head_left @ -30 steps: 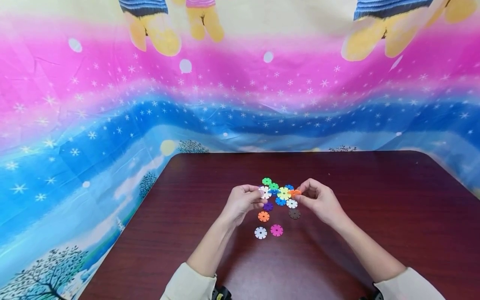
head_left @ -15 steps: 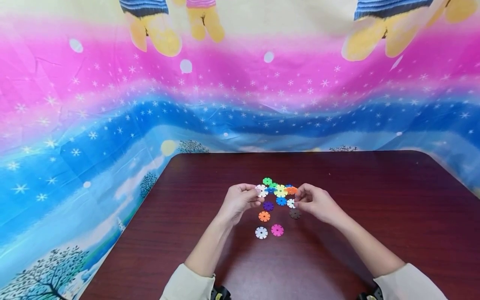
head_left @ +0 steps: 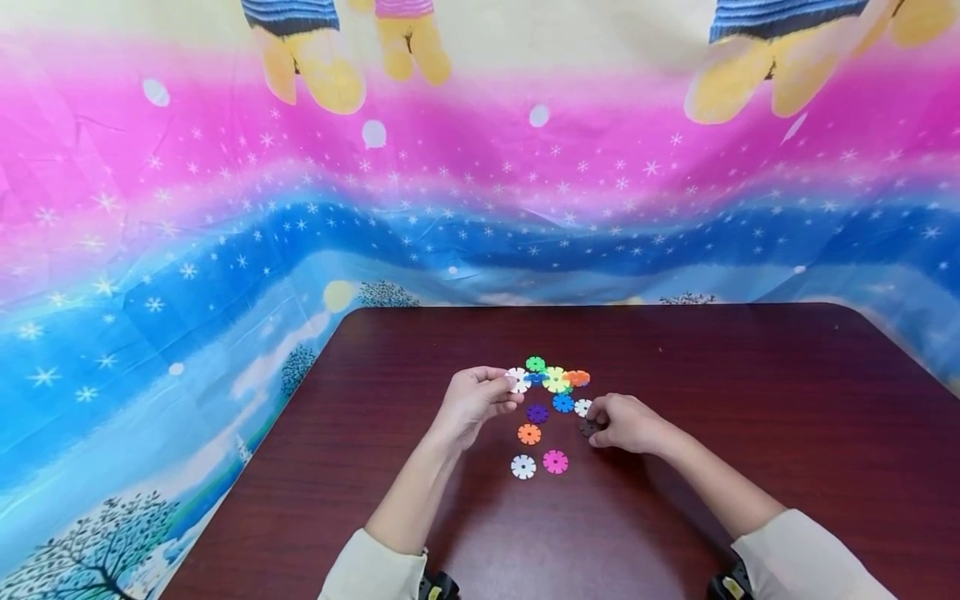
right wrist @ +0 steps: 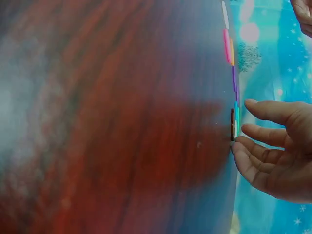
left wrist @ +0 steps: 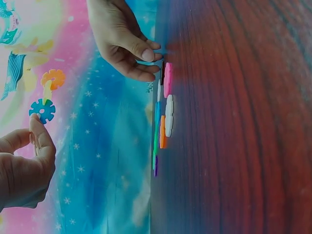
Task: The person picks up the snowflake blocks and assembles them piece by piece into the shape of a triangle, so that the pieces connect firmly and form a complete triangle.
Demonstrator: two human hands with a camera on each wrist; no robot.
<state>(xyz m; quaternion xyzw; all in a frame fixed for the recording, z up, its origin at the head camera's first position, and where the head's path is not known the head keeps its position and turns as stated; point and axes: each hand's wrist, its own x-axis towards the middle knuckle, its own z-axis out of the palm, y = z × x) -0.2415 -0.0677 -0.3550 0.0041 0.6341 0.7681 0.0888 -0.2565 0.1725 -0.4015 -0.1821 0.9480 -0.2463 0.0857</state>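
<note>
My left hand (head_left: 471,407) pinches the white notched disc (head_left: 517,380) at the end of a short chain, raised above the table. Linked on from it are a blue disc (left wrist: 43,111), a yellow disc (head_left: 556,380) and an orange disc (head_left: 577,378). My right hand (head_left: 628,423) is low at the dark brown disc (head_left: 587,427), which it partly covers. In the right wrist view the thumb and fingers of the right hand (right wrist: 278,146) are spread apart, with fingertips close to the brown disc (right wrist: 232,124); whether they touch it I cannot tell.
Loose discs lie flat on the dark red wooden table (head_left: 337,467): white (head_left: 523,467), pink (head_left: 556,462), orange (head_left: 529,434), purple (head_left: 537,413), blue (head_left: 563,402), another white (head_left: 582,407) and green (head_left: 536,364). A printed cloth (head_left: 480,183) hangs behind the table.
My right hand has let go of the orange end of the chain and come down toward the brown disc. The left hand has shifted slightly left with the chain.
</note>
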